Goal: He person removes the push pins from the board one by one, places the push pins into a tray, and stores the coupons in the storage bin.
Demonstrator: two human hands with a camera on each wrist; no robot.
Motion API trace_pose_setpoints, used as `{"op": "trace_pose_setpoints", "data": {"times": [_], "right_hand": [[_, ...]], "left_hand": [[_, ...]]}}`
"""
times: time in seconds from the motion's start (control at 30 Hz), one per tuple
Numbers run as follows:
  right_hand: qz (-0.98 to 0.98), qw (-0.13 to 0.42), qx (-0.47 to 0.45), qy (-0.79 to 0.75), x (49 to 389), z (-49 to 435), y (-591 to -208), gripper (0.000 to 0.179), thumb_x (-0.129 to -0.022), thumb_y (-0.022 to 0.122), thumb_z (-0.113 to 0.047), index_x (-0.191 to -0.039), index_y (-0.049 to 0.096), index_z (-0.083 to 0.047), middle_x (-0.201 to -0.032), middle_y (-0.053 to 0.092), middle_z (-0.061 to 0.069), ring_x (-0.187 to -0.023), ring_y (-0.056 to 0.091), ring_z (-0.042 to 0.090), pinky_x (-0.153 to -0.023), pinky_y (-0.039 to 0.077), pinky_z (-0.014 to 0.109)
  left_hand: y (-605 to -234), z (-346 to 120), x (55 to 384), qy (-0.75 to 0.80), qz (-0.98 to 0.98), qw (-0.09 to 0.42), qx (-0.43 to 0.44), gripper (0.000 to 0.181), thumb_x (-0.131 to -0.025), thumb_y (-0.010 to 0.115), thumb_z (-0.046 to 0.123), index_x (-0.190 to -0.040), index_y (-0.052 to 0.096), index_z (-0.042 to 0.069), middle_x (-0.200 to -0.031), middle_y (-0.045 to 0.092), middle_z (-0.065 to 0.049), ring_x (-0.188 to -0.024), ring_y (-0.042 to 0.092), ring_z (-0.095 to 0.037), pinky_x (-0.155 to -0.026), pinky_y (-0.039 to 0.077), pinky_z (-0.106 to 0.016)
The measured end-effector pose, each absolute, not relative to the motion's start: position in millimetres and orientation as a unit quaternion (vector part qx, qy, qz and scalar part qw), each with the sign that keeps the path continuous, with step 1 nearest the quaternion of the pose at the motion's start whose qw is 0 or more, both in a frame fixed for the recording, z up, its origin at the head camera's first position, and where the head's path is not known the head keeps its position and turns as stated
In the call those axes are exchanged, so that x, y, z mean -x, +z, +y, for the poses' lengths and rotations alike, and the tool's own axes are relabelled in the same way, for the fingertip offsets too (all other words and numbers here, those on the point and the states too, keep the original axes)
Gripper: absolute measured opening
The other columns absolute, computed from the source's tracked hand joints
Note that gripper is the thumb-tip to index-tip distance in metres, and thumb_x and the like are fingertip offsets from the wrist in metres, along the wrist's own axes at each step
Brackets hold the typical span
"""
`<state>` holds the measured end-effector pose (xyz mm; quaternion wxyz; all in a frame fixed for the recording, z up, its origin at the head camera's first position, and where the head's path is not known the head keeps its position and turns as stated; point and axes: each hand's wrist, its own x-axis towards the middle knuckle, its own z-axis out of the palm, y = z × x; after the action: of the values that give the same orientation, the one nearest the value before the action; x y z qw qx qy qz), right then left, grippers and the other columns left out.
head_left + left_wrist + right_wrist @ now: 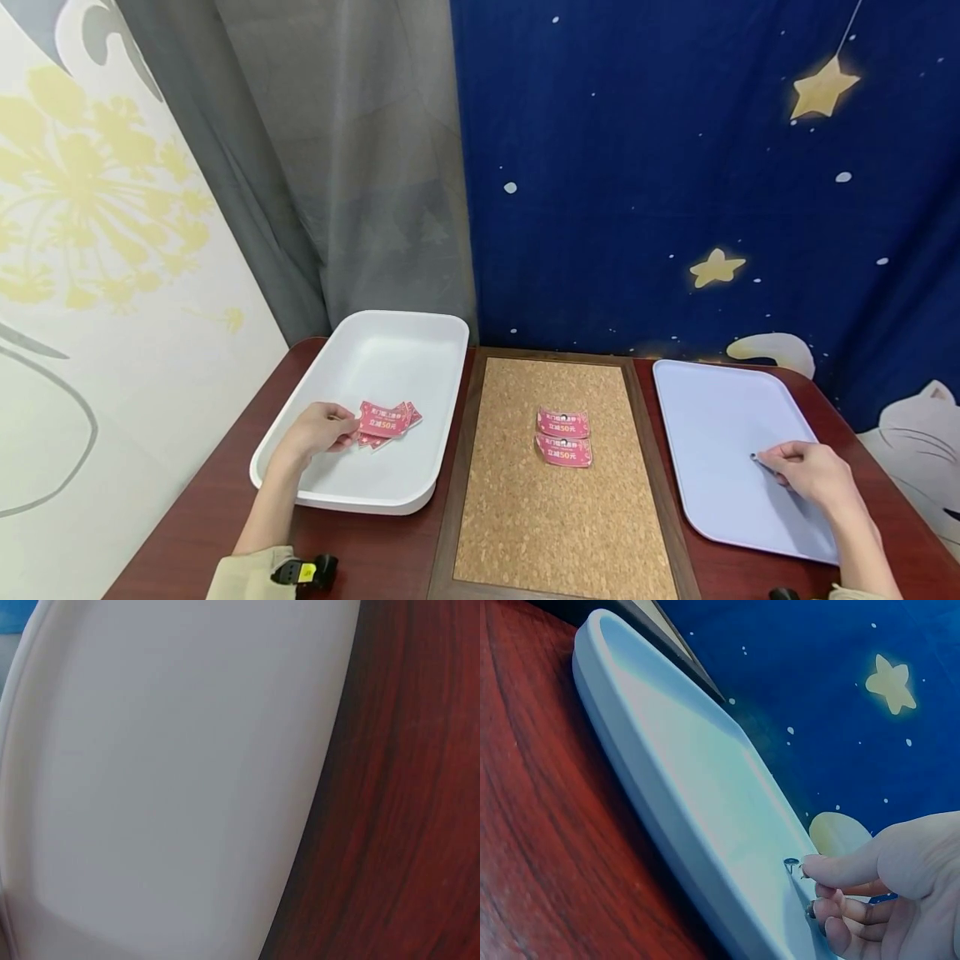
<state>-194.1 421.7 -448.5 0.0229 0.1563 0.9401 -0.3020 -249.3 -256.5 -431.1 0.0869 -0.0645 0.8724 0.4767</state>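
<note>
My left hand [324,429] pinches the edge of a pink printed coupon [386,420] over the white tray [360,500]. More pink coupons [371,442] lie fanned under it. In the left wrist view only tray and table show, not the fingers. On the right, thumb and fingers of my right hand [813,475] pinch a small dark metal pushpin [754,457] close over the pale blue tray [720,433]. The right wrist view shows the pin's round head by the thumb tip. Two coupons [564,452] hang one above the other on the corkboard [555,533], each with a dark pin near its top.
The wood-framed corkboard lies between the two trays on a dark red wooden table [360,550]. Behind stand a grey curtain [390,167] and a blue star-patterned curtain [600,167]. A white patterned wall [112,350] borders the left side.
</note>
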Motion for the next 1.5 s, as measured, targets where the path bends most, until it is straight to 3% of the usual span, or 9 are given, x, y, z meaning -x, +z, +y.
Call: {"op": "trace_pose_setpoints", "data": {"times": [0.33, 0.5, 0.83, 1.07, 1.3, 1.5], "right_hand": [[0.937, 0.035, -0.177, -0.298, 194, 424, -453, 0.036, -0.093, 0.068, -0.028, -0.096, 0.069, 0.008, -0.087, 0.066, 0.015, -0.088, 0.05, 0.033, -0.069, 0.038, 0.04], [0.938, 0.033, -0.175, -0.298, 194, 425, -454, 0.037, -0.093, 0.069, -0.029, -0.096, 0.069, 0.009, -0.088, 0.066, 0.016, -0.089, 0.05, 0.034, -0.07, 0.038, 0.041], [0.938, 0.016, -0.172, -0.301, 194, 426, -452, 0.043, -0.095, 0.067, -0.033, -0.099, 0.067, 0.01, -0.086, 0.065, 0.013, -0.085, 0.052, 0.029, -0.066, 0.038, 0.036], [0.934, 0.009, -0.184, -0.306, 192, 425, -446, 0.052, -0.1, 0.058, -0.036, -0.11, 0.06, 0.015, -0.089, 0.065, 0.018, -0.086, 0.056, 0.031, -0.072, 0.039, 0.041], [0.937, -0.005, -0.168, -0.307, 191, 420, -435, 0.053, -0.102, 0.054, -0.035, -0.114, 0.058, 0.017, -0.087, 0.067, 0.018, -0.082, 0.06, 0.029, -0.071, 0.041, 0.041], [0.938, -0.03, -0.139, -0.316, 191, 413, -427, 0.053, -0.103, 0.053, -0.034, -0.117, 0.058, 0.016, -0.086, 0.068, 0.013, -0.074, 0.057, 0.019, -0.065, 0.041, 0.033]], "left_hand": [[-433, -255, 248, 0.461, 0.878, 0.1, 0.08, 0.022, -0.096, 0.064, 0.004, -0.106, 0.059, -0.015, -0.076, 0.062, -0.01, -0.063, 0.057, -0.013, -0.059, 0.052, -0.023], [-432, -255, 247, 0.461, 0.876, 0.112, 0.088, 0.023, -0.096, 0.065, 0.005, -0.106, 0.059, -0.015, -0.076, 0.062, -0.011, -0.062, 0.058, -0.013, -0.059, 0.052, -0.024], [-434, -257, 248, 0.451, 0.885, 0.077, 0.087, 0.019, -0.094, 0.064, 0.005, -0.101, 0.062, -0.013, -0.076, 0.064, -0.011, -0.064, 0.058, -0.014, -0.059, 0.051, -0.026], [-429, -256, 248, 0.432, 0.897, 0.038, 0.087, 0.019, -0.094, 0.063, 0.006, -0.099, 0.062, -0.012, -0.073, 0.061, -0.011, -0.065, 0.055, -0.016, -0.059, 0.047, -0.028], [-424, -253, 249, 0.452, 0.889, -0.001, 0.079, 0.022, -0.097, 0.06, 0.008, -0.107, 0.062, -0.012, -0.08, 0.062, -0.011, -0.068, 0.058, -0.016, -0.061, 0.048, -0.026], [-415, -246, 245, 0.474, 0.878, -0.007, 0.063, 0.023, -0.101, 0.058, 0.008, -0.112, 0.06, -0.011, -0.089, 0.064, -0.015, -0.077, 0.061, -0.021, -0.066, 0.053, -0.027]]}}
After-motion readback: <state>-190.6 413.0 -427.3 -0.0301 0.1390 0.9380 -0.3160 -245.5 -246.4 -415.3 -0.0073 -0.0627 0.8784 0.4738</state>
